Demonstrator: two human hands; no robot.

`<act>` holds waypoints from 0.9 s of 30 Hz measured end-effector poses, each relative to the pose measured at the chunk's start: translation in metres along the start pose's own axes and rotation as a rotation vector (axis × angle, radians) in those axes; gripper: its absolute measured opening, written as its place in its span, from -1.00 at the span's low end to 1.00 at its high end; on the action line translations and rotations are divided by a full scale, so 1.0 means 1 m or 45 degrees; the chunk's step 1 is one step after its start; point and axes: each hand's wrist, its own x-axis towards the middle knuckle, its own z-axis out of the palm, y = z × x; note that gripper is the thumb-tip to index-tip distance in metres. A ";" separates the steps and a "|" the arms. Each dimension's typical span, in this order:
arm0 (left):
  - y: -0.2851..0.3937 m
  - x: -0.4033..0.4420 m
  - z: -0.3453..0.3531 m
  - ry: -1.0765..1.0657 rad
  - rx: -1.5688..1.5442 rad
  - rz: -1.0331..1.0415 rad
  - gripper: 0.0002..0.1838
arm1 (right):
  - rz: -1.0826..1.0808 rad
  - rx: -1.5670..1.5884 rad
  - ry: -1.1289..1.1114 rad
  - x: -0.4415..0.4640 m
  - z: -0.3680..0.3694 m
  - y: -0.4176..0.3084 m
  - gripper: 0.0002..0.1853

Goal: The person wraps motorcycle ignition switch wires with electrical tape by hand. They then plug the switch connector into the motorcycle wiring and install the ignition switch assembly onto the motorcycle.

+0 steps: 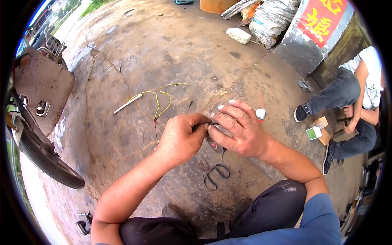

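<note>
In front of me my left hand (179, 136) and my right hand (241, 130) meet. Between their fingertips they pinch a thin black strip (212, 123); I cannot make out whether it is wire or tape. The right hand's other fingers are extended. Just left of my left hand, a yellow wire (157, 102) lies on the ground, with red and dark ends near the wrist. Partly covered below the right hand is a dark, flat object with a red-and-white label (212, 144). Black-handled scissors (215, 175) lie open below both hands.
A small round tin (261, 114) stands beyond my right hand, and a pale rod (128, 103) lies left. A muddy motorcycle wheel (47, 157) is at the left. A seated person (355, 94) is at the right by a cardboard box (322, 128). Sacks (272, 22) stand behind.
</note>
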 end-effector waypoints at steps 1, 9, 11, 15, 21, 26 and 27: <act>0.001 -0.001 0.000 -0.074 -0.125 -0.108 -0.81 | -0.037 0.070 0.002 0.002 -0.004 0.002 -0.70; -0.012 -0.001 0.004 0.104 0.218 0.547 -0.78 | 1.643 2.082 0.248 0.000 0.001 0.015 -0.68; -0.012 -0.001 0.000 0.115 0.262 0.631 -0.77 | 1.781 2.145 0.036 -0.005 0.001 0.021 -0.68; 0.002 0.000 -0.011 0.169 0.447 0.732 -0.65 | 1.833 2.113 -0.158 -0.011 0.009 0.010 -0.73; 0.003 0.001 -0.017 0.214 0.317 0.525 -0.76 | 1.339 1.472 -0.572 -0.018 0.015 0.010 -0.40; 0.009 0.001 -0.019 0.040 -0.089 -0.087 -0.80 | 0.716 0.507 -0.183 -0.008 -0.009 0.016 -0.22; 0.010 0.001 -0.019 0.000 -0.173 -0.147 -0.81 | 0.496 0.397 -0.071 -0.005 -0.015 0.023 -0.23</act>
